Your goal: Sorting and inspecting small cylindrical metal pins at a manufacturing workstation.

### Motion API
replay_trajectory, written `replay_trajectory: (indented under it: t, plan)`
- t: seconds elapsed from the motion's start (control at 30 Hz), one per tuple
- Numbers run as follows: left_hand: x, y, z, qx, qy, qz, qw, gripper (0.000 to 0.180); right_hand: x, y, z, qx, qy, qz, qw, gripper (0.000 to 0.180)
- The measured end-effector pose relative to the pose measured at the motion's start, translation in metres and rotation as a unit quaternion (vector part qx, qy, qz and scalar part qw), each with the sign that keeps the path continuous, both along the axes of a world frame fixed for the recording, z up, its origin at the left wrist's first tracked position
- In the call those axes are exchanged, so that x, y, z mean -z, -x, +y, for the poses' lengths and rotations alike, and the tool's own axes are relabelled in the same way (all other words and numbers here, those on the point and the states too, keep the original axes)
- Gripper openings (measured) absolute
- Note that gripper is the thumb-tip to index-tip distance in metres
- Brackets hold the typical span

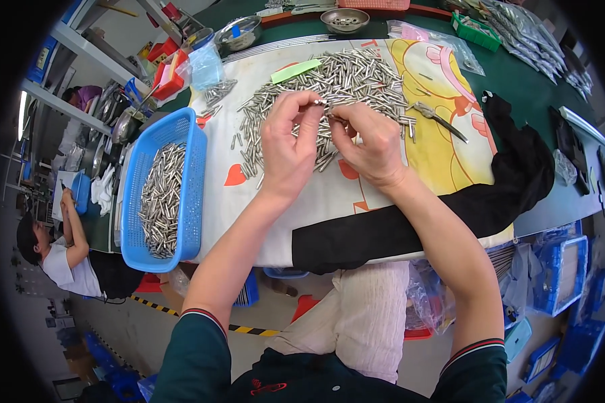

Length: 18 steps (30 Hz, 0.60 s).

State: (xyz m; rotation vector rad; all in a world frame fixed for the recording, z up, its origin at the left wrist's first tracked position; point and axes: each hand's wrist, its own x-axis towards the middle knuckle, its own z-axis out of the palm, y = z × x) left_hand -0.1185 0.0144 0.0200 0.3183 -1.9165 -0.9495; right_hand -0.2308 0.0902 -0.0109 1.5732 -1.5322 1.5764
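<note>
Dark green top, sleeves pushed above elbows; cuffs ribbed with red and white stripes. Small red emblem on chest, lower centre of frame. Light beige trousers. Both hands, forearms bare.

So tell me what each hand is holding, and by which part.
Both the left hand and the right hand pinch small silver metal pins at the fingertips above the pile of pins; the exact part gripped is too small to tell.

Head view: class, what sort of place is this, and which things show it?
Probably a small factory workbench: a heap of small metal pins, a blue basket of more pins, and bagged parts nearby.
</note>
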Motion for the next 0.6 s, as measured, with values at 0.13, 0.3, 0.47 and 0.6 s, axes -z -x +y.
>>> replay_trajectory:
  t: [0.13,0.3,0.47,0.6]
  plan:
    - [0.014,0.021,-0.002,0.030,-0.029,0.049,0.998,0.008,-0.001,0.002,0.003,0.011,-0.006,-0.009,1.000,0.014]
    - [0.024,0.016,-0.001,0.045,-0.068,0.054,0.995,0.007,0.002,0.004,-0.002,0.000,0.008,-0.028,1.000,0.016]
    - [0.025,0.016,-0.002,0.050,-0.059,0.046,0.996,0.009,-0.002,0.001,0.000,0.001,-0.008,-0.042,0.999,0.016]
    - [0.025,0.016,0.001,0.056,-0.111,0.051,0.991,0.010,-0.001,0.001,-0.001,-0.008,-0.015,-0.073,0.997,0.014]
